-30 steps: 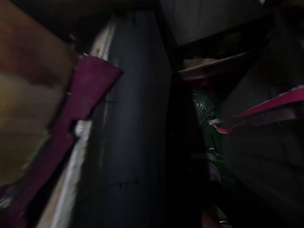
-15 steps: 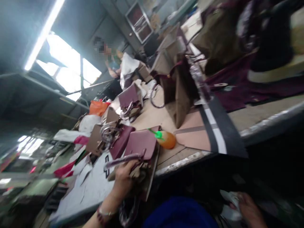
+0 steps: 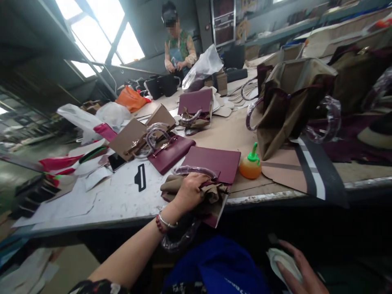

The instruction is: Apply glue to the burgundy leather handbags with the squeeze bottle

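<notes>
Near the table's front edge lies an unfinished burgundy handbag (image 3: 214, 161), its khaki lining bunched up. My left hand (image 3: 191, 191) grips the bag at that lining, beside a plastic-wrapped handle (image 3: 196, 168). A second wrapped handle (image 3: 180, 241) hangs below the table edge. Low on the right, under table height, my right hand (image 3: 301, 267) holds a small whitish pad (image 3: 284, 261) between thumb and fingers; its exact kind is unclear. Just right of the bag stands a round bottle (image 3: 250, 168) of orange liquid with a green nozzle.
Burgundy bags (image 3: 171, 153) lie behind and to the left. On the right stands a large khaki bag (image 3: 284, 106) beside flat panels (image 3: 284, 171). A black T-shaped piece (image 3: 140, 178) rests on the white sheet. Across the table, a co-worker (image 3: 180, 49) handles a black bag.
My view has levelled and turned to the left, so the scene sits differently. My left hand stays on the handbag. The right hand still holds the whitish pad, now seen more face-on.
</notes>
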The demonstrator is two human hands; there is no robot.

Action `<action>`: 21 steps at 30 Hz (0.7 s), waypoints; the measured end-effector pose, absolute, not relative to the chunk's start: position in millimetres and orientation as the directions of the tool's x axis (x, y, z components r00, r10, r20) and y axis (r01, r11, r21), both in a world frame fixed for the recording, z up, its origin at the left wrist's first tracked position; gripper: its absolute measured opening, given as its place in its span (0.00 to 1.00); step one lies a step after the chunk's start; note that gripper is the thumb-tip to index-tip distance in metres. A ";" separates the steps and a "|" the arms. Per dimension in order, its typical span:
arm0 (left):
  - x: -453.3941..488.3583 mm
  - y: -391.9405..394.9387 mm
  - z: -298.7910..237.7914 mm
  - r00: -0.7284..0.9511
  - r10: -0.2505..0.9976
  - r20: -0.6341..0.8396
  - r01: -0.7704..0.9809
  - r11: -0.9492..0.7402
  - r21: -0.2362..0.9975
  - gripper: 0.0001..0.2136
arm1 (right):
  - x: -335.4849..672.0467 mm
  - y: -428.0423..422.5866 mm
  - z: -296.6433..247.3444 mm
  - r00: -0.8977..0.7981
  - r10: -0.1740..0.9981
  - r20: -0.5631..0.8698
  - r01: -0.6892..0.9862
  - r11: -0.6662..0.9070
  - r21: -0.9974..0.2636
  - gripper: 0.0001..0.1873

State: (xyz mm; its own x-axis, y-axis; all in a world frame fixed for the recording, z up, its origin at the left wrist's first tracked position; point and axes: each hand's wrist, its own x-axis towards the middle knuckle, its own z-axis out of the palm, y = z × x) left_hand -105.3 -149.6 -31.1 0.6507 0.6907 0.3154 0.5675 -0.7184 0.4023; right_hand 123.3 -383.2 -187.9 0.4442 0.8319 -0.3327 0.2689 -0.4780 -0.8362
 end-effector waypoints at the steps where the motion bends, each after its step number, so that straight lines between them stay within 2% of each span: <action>1: -106.7 -147.8 -30.9 0.653 0.686 0.321 0.546 -0.720 0.428 0.11 | 119.2 -375.0 -173.1 0.445 0.840 -0.311 0.289 -0.463 -0.838 0.30; 4: -110.3 -143.3 -29.8 0.633 0.695 0.340 0.504 -0.704 0.501 0.10 | 98.3 -347.7 -133.5 0.451 0.876 -0.169 0.389 -0.363 -0.847 0.25; 7: -113.6 -140.0 -29.0 0.598 0.718 0.356 0.467 -0.674 0.572 0.09 | 73.6 -322.8 -103.0 0.380 0.909 0.173 0.592 -0.095 -0.801 0.15; 10: -116.0 -138.0 -28.6 0.586 0.735 0.341 0.444 -0.643 0.623 0.09 | 57.8 -304.0 -86.1 0.263 0.840 0.475 0.749 0.133 -0.649 0.10; 12: -116.7 -137.3 -28.1 0.580 0.747 0.326 0.434 -0.622 0.652 0.09 | 53.3 -295.2 -83.9 0.166 0.832 0.530 0.803 0.197 -0.562 0.14; 16: -115.7 -136.9 -26.3 0.563 0.756 0.334 0.396 -0.602 0.693 0.08 | 48.1 -283.8 -91.0 -0.004 0.846 0.533 0.853 0.281 -0.440 0.25; 21: -111.8 -135.9 -27.8 0.543 0.750 0.377 0.344 -0.608 0.715 0.06 | 41.3 -279.0 -97.6 -0.046 0.834 0.550 0.864 0.310 -0.397 0.29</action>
State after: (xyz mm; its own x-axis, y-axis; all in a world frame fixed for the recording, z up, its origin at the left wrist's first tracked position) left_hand -111.8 -135.9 -27.8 0.5431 0.7504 0.3767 0.3445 -0.6082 0.7151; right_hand 41.3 -279.0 -97.6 -0.0462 0.8339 0.5499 0.8639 0.3097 -0.3971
